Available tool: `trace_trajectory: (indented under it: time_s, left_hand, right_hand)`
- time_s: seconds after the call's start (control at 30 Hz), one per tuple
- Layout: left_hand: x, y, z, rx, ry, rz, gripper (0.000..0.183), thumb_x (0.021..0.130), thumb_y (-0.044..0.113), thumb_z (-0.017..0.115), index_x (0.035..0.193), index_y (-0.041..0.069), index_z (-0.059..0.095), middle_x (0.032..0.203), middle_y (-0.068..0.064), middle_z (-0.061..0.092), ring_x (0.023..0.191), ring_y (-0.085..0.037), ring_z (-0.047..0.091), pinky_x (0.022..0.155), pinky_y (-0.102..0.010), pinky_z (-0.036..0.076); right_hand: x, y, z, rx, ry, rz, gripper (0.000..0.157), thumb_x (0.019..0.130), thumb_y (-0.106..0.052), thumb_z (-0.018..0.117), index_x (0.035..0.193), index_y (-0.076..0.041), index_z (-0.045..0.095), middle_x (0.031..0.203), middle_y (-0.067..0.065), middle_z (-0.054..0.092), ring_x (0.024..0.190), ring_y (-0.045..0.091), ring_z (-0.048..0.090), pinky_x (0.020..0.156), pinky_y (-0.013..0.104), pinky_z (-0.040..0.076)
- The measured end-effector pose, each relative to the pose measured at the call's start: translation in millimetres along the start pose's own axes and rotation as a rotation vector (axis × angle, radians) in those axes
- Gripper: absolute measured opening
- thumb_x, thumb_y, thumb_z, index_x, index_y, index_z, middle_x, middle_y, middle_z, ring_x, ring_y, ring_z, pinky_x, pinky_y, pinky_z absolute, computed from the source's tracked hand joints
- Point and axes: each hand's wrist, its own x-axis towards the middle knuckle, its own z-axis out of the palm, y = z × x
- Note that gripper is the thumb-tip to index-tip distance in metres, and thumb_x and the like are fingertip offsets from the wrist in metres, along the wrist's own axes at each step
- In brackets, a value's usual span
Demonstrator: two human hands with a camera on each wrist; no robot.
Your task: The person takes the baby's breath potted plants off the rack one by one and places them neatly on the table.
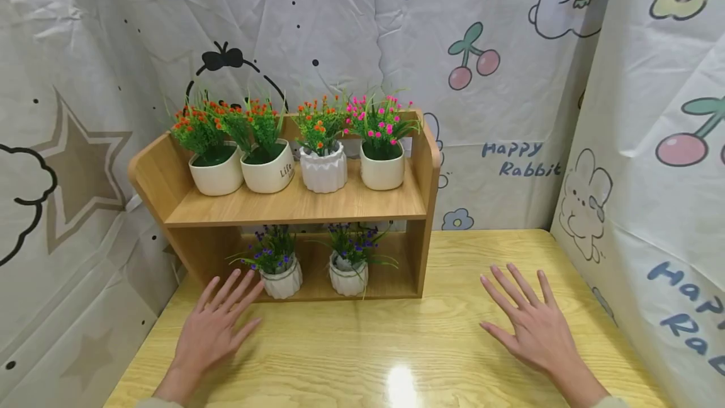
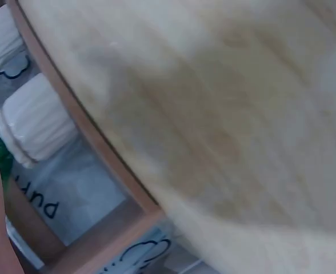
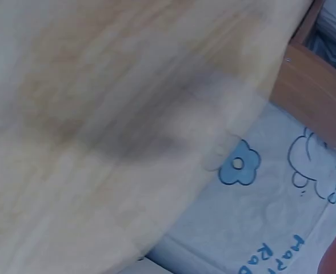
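Observation:
My left hand (image 1: 211, 331) is spread with straight fingers in front of the shelf's lower left part, holding nothing. Nearest to its fingertips is a small white pot with purple flowers (image 1: 281, 279) on the lower level; whether they touch cannot be told. My right hand (image 1: 532, 326) is likewise spread, fingers straight, over the table right of the shelf, holding nothing. The two-level wooden shelf (image 1: 294, 209) carries a second purple-flowered pot (image 1: 348, 277) below. In the left wrist view, a white ribbed pot (image 2: 39, 120) stands by the shelf edge (image 2: 99, 142).
On the upper level stand two cream pots with orange flowers (image 1: 216, 172) (image 1: 269, 169), a white ruffled pot (image 1: 324, 170) with orange flowers, and a cream pot with pink flowers (image 1: 382, 167). Printed curtains (image 1: 510, 93) surround the light wooden table (image 1: 362, 357).

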Motion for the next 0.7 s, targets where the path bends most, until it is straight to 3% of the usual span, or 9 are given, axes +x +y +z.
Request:
trace_trajectory:
  time_s: [0.4,0.57,0.7]
  left_hand:
    - [31.4,6.0,-41.7,-0.002,0.059,0.023,0.073,0.105,0.069,0.019,0.158,0.026,0.046,0.165,-0.003,0.040,0.153,-0.029,0.035,0.127,-0.051,0.018]
    - [42.0,8.3,-49.6,-0.004,0.092,0.032,0.072,0.105,0.067,0.020,0.159,0.026,0.045,0.166,-0.003,0.038,0.154,-0.029,0.034,0.126,-0.052,0.020]
    - [49.4,7.2,-53.0,-0.016,0.159,0.040,0.070,0.106,0.066,0.023,0.156,0.025,0.049,0.165,-0.004,0.040,0.154,-0.029,0.034,0.125,-0.052,0.020]
  right_hand:
    - [33,-18,-19.2,0.018,0.061,-0.015,0.081,0.098,-0.076,0.031,0.156,-0.022,0.049,0.165,0.003,0.039,0.158,0.029,0.025,0.125,0.063,0.007]
    - [41,-23,-26.0,0.028,0.074,-0.015,0.082,0.099,-0.077,0.029,0.157,-0.022,0.048,0.163,0.005,0.042,0.156,0.031,0.028,0.125,0.064,0.009]
    - [49,-27,-31.2,0.035,0.096,-0.021,0.081,0.099,-0.076,0.030,0.156,-0.022,0.048,0.164,0.004,0.041,0.155,0.031,0.030,0.125,0.063,0.010]
